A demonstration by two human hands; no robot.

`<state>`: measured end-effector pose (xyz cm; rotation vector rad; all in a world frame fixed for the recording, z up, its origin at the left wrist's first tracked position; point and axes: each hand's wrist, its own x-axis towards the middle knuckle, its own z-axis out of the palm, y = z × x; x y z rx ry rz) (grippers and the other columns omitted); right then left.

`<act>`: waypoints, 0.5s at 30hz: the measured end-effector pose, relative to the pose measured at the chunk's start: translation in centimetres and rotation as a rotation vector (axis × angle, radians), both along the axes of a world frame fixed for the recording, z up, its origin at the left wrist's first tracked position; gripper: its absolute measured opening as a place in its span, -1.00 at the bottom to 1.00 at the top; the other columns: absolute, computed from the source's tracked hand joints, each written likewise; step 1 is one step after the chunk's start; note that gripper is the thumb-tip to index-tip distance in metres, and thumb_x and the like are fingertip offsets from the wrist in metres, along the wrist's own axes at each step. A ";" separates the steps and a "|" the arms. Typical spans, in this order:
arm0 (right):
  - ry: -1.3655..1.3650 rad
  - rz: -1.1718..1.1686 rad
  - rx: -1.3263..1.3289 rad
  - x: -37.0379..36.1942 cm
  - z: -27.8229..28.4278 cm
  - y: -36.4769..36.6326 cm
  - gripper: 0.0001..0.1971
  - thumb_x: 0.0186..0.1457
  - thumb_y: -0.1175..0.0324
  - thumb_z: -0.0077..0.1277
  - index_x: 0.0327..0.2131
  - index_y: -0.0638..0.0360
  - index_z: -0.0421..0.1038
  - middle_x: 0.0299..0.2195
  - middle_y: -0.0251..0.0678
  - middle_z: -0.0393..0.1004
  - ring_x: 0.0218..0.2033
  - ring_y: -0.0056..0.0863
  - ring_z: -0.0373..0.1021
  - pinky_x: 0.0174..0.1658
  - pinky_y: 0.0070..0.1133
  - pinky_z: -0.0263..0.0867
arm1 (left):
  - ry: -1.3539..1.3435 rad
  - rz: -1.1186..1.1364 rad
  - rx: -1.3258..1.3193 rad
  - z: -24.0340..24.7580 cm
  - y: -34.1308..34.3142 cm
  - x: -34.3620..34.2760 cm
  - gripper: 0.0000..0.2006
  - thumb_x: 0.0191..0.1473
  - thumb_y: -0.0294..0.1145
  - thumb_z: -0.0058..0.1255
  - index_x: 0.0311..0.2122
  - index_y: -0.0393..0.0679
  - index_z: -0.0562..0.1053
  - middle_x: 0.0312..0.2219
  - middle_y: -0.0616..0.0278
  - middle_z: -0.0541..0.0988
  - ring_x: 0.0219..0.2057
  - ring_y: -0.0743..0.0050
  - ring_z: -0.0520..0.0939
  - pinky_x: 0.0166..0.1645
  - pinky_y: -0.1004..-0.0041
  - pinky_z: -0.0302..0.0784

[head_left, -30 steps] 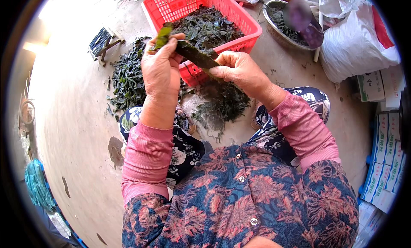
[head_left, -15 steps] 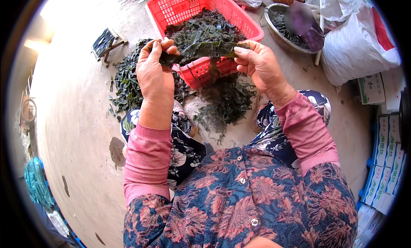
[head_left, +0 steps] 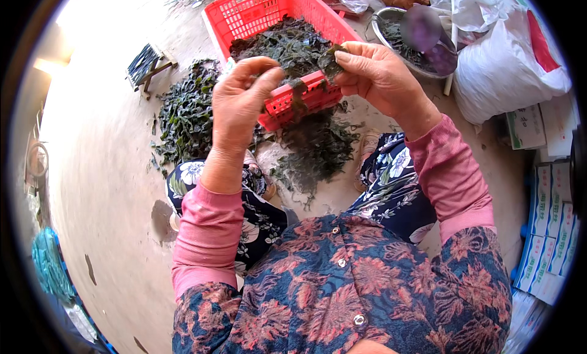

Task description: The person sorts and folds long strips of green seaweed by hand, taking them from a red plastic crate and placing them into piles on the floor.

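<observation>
My right hand (head_left: 382, 79) pinches a dark green strip of seaweed (head_left: 331, 63) between thumb and fingers, above the near end of a red plastic basket (head_left: 257, 14). My left hand (head_left: 241, 103) is raised at the basket's near left corner. Its fingers are bent and slightly smeared by motion, with a gap between thumb and fingertips and no seaweed visible there. A heap of seaweed (head_left: 284, 42) fills much of the basket, and one piece hangs over its near rim.
Loose seaweed (head_left: 189, 112) lies on the floor left of the basket; another pile (head_left: 318, 149) sits between my feet. A metal basin (head_left: 400, 51) with seaweed stands at the right, beside a white sack (head_left: 507, 73). A small folding stool (head_left: 150, 70) is at the left. Stacked boxes (head_left: 547, 219) line the right.
The long strip stretched between both hands is no longer so; a shorter piece shows at my right hand. My left hand has let go and moved right and slightly down.
</observation>
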<state>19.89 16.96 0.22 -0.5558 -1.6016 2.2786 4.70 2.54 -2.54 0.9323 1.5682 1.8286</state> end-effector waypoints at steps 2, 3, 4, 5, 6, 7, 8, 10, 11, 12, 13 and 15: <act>-0.024 0.028 0.033 -0.3 0.2 -0.8 -0.87 0.02 0.32 -0.09 -0.39 0.14 0.35 -0.54 -0.56 0.36 -0.50 -0.84 0.33 -0.46 -0.84 0.28 | 0.202 0.003 0.036 -0.2 0.4 0.6 -0.86 -0.18 -0.48 0.09 -0.42 -0.22 0.47 -0.56 0.39 0.46 -0.63 0.77 0.37 -0.52 0.75 0.27; -0.036 0.054 0.067 -0.4 0.2 -1.0 -0.87 0.02 0.31 -0.10 -0.40 0.13 0.36 -0.55 -0.56 0.35 -0.51 -0.85 0.32 -0.46 -0.84 0.27 | 0.316 0.016 0.040 0.1 0.6 0.9 -0.87 -0.20 -0.48 0.10 -0.43 -0.22 0.47 -0.55 0.38 0.46 -0.63 0.75 0.37 -0.52 0.74 0.27; -0.047 0.080 0.101 -0.4 0.2 -1.1 -0.87 0.03 0.31 -0.10 -0.41 0.13 0.36 -0.55 -0.57 0.34 -0.51 -0.86 0.30 -0.46 -0.85 0.25 | 0.365 0.033 0.006 0.4 0.6 1.3 -0.86 -0.22 -0.49 0.12 -0.46 -0.23 0.46 -0.54 0.33 0.47 -0.62 0.70 0.40 -0.51 0.69 0.30; -0.058 0.105 0.135 -0.6 0.1 -1.2 -0.87 0.03 0.30 -0.11 -0.42 0.13 0.36 -0.55 -0.58 0.33 -0.52 -0.88 0.29 -0.46 -0.86 0.24 | 0.376 0.035 -0.014 0.7 0.6 1.7 -0.86 -0.22 -0.48 0.11 -0.46 -0.24 0.46 -0.55 0.32 0.47 -0.61 0.69 0.41 -0.50 0.68 0.31; -0.050 0.137 0.164 -0.6 -0.2 -1.1 -0.86 0.03 0.30 -0.12 -0.43 0.13 0.37 -0.56 -0.58 0.33 -0.54 -0.90 0.25 -0.48 -0.87 0.21 | 0.388 0.034 -0.028 1.0 0.6 2.0 -0.86 -0.22 -0.48 0.11 -0.46 -0.24 0.46 -0.55 0.32 0.47 -0.61 0.68 0.42 -0.50 0.66 0.32; -0.047 0.124 0.170 -0.7 -0.2 -1.2 -0.86 0.03 0.30 -0.12 -0.43 0.13 0.37 -0.56 -0.58 0.33 -0.54 -0.90 0.24 -0.48 -0.87 0.21 | 0.399 0.033 -0.043 1.1 0.7 2.3 -0.86 -0.22 -0.48 0.11 -0.46 -0.25 0.46 -0.55 0.31 0.47 -0.60 0.67 0.43 -0.50 0.64 0.34; -0.043 0.110 0.176 -0.8 -0.1 -1.6 -0.86 0.03 0.31 -0.12 -0.43 0.14 0.37 -0.56 -0.58 0.34 -0.55 -0.90 0.23 -0.49 -0.86 0.21 | 0.417 0.031 -0.034 1.1 0.9 2.3 -0.88 -0.20 -0.50 0.07 -0.46 -0.27 0.45 -0.57 0.24 0.47 -0.60 0.56 0.47 -0.48 0.57 0.37; -0.062 0.096 0.219 -0.9 0.0 -1.7 -0.86 0.02 0.31 -0.12 -0.43 0.15 0.37 -0.56 -0.57 0.34 -0.56 -0.89 0.23 -0.50 -0.85 0.21 | 0.591 0.073 0.064 0.8 1.1 2.0 -0.89 -0.20 -0.52 0.04 -0.47 -0.28 0.44 -0.59 0.20 0.48 -0.60 0.49 0.49 -0.48 0.55 0.38; -0.085 0.093 0.257 -0.9 0.1 -1.7 -0.86 0.02 0.31 -0.12 -0.42 0.15 0.37 -0.56 -0.57 0.35 -0.56 -0.88 0.23 -0.50 -0.85 0.21 | 0.677 0.095 0.113 0.6 1.2 1.9 -0.90 -0.19 -0.53 0.03 -0.47 -0.28 0.44 -0.60 0.18 0.48 -0.60 0.45 0.49 -0.48 0.55 0.38; -0.109 0.088 0.297 -0.8 0.2 -1.6 -0.85 0.02 0.31 -0.12 -0.42 0.16 0.37 -0.56 -0.56 0.35 -0.56 -0.88 0.23 -0.50 -0.85 0.21 | 0.676 0.091 0.096 0.7 1.2 1.9 -0.91 -0.19 -0.54 0.02 -0.47 -0.28 0.44 -0.60 0.16 0.48 -0.59 0.42 0.50 -0.47 0.54 0.38; -0.100 0.087 0.277 -0.7 0.1 -1.5 -0.85 0.02 0.32 -0.12 -0.41 0.17 0.37 -0.55 -0.56 0.36 -0.56 -0.87 0.23 -0.49 -0.84 0.21 | 0.675 0.088 0.079 0.9 1.1 2.0 -0.91 -0.19 -0.55 0.00 -0.47 -0.28 0.44 -0.60 0.14 0.48 -0.58 0.38 0.50 -0.47 0.54 0.38; -0.078 0.088 0.239 -0.7 -0.1 -1.5 -0.85 0.01 0.32 -0.11 -0.40 0.18 0.38 -0.54 -0.54 0.37 -0.56 -0.86 0.24 -0.48 -0.84 0.21 | 0.643 0.103 0.051 0.8 1.1 2.1 -0.92 -0.18 -0.56 -0.02 -0.48 -0.29 0.44 -0.62 0.15 0.48 -0.59 0.39 0.50 -0.47 0.55 0.38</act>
